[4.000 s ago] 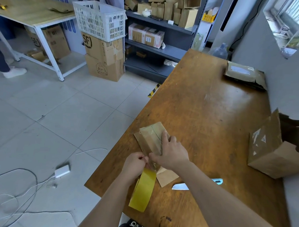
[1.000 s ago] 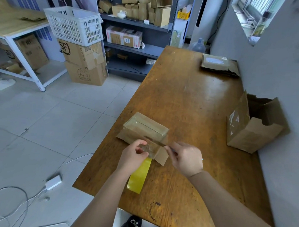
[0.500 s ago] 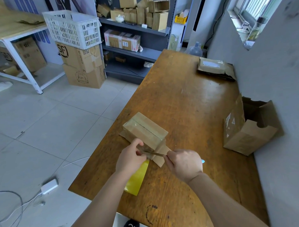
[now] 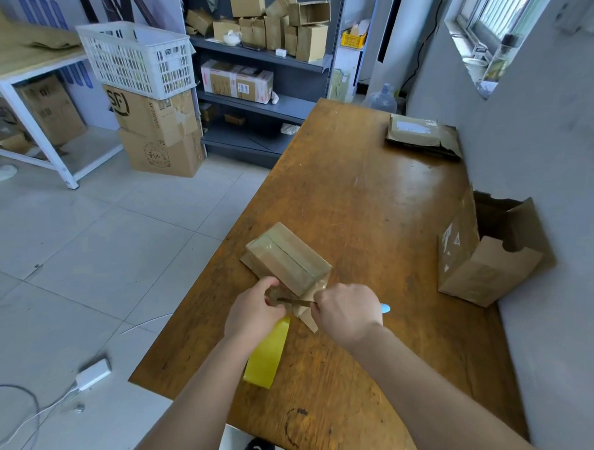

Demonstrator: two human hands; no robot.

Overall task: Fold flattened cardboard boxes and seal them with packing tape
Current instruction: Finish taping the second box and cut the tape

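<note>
From the head camera, a small brown cardboard box (image 4: 289, 259), folded up and glossy with tape along its top seam, sits near the left edge of the worn brown wooden tabletop (image 4: 373, 201). Just in front of it the left hand (image 4: 255, 311) has its fingers curled round a yellow roll of packing tape (image 4: 267, 355), which hangs below the fist. The stretch of clear tape (image 4: 318, 285) runs from there to the box's near end. The right hand (image 4: 347, 311) is clamped on a knife with a pale blue handle (image 4: 385, 308), and its thin blade (image 4: 295, 302) lies across the tape between the two hands.

The step in hand looks like cutting the tape free. It should go best with the roll pulled away from the box so the tape is taut, the blade drawn through close to the cardboard and angled away from the left fingers, and the loose tail then pressed flat onto the box's end.

The box and roll lie close to the tabletop's left edge, with tiled floor (image 4: 86, 268) beyond, so a hard tug could slide the box off. To the right there is open wood before an open brown cardboard carton (image 4: 488, 267) against the grey wall (image 4: 542, 180). A flattened taped parcel (image 4: 421, 136) lies well apart at the far end.
</note>
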